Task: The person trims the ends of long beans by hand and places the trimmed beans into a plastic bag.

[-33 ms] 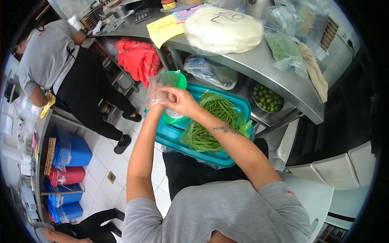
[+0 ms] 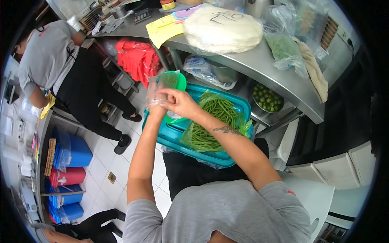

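Note:
My left hand (image 2: 155, 96) is inside a clear plastic bag (image 2: 172, 77). Its fingers look stretched out through the film, though they are blurred. My right hand (image 2: 177, 101) is closed in a pinch on the bag beside the left wrist. Behind the bag and my hands stands a round green container (image 2: 182, 83), partly hidden, with a whitish disc below it. It sits at the left end of a teal plastic tub (image 2: 174, 143) in front of me. Long green beans (image 2: 206, 135) lie in the tub in an opened clear bag, partly under my right forearm.
A steel counter (image 2: 259, 67) carries a large wrapped white stack (image 2: 223, 29), yellow papers (image 2: 165, 30) and a green bag (image 2: 281, 50). Beneath it are a bowl of small green fruits (image 2: 267, 98) and red bags (image 2: 137, 60). A co-worker (image 2: 50, 56) stands left; another person's legs (image 2: 97, 222) show lower left.
Only a slight shift shows: my left forearm and the bag have moved a touch, with my right hand still pinching the bag.

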A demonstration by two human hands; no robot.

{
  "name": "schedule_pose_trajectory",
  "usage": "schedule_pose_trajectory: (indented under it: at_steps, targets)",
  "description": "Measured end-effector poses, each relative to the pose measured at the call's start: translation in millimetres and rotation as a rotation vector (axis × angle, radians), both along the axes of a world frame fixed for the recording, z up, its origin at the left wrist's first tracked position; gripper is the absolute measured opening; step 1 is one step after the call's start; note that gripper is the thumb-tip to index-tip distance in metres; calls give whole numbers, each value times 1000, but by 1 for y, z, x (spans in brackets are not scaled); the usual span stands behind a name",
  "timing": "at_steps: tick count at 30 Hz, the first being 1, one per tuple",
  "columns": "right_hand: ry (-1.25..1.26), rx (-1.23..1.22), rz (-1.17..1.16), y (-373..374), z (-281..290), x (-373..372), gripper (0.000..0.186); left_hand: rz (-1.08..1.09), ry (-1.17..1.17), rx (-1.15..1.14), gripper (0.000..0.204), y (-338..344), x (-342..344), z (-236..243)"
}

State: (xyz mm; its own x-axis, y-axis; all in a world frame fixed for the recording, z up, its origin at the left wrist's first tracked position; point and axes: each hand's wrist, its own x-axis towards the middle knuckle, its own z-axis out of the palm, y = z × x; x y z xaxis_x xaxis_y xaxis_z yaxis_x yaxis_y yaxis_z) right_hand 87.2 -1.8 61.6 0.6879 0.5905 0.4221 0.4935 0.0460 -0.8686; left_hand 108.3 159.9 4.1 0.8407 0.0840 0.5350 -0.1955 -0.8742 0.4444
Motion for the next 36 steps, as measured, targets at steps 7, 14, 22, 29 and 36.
schedule_pose_trajectory:
  at_steps: [7, 14, 22, 29, 36]
  targets:
    - [16, 97, 115, 24, -5, -19, 33, 351, 5, 574, 44, 15, -16, 11]
    - [395, 194, 233, -32, -2, 10, 37, 79, -71, 21, 44, -20, -71, 18]
    - [465, -16, -61, -131, -34, -14, 12, -147, 189, -124, 22, -89, -169, 15]
    - [-122, -661, 66, -166, -61, -85, 9, -458, 368, 242, 29, -129, -158, -27]
    - [-359, -322, -189, -171, -89, -64, 20, -522, 456, 308, 22, -131, -151, -40]
